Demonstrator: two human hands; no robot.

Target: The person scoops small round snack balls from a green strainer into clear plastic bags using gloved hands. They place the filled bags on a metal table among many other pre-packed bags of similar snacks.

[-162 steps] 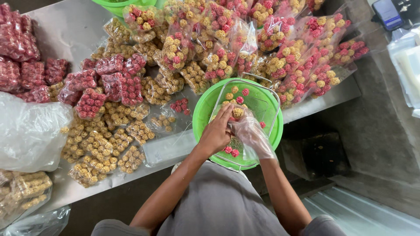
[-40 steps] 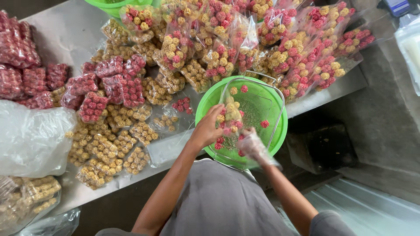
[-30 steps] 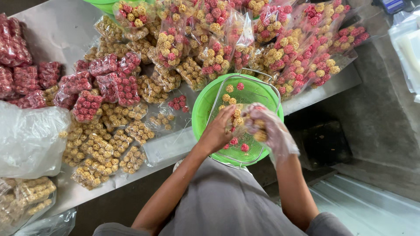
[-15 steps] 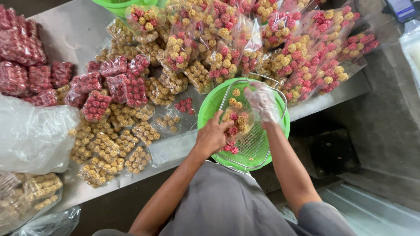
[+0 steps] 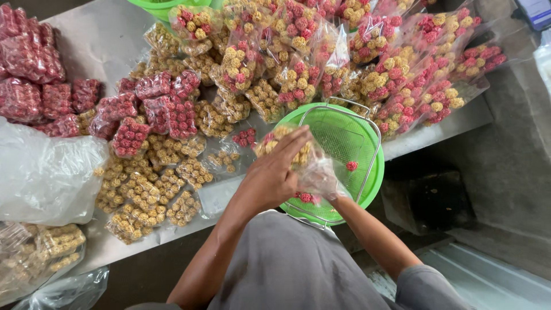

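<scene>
Left grip [image 5: 274, 175]: fingers closed on a small clear bag of yellow balls [image 5: 287, 150], held over the near-left rim of the green basin [image 5: 373, 166]. Right grip [image 5: 319, 178]: wrapped in a clear plastic glove, clenched against the same bag from below; what's inside it, can't tell.

Diff vs half a second ago: right hand was up at the basin's far rim, now pulled back to meet the left at the bag. Basin looks emptier. One red ball [image 5: 352, 166] on the mesh strainer [image 5: 344, 140], a few red ones [image 5: 305, 197] at the near edge under the hands.

Around: basin overhangs the bench [image 5: 103, 46] edge. Mixed red/yellow packs [image 5: 402, 74] piled right behind it, touching the rim. Red packs [image 5: 155, 109] and yellow packs [image 5: 149, 189] to the left, large clear plastic sack [image 5: 46, 178] further left. Hands cover the basin's near-left part.
</scene>
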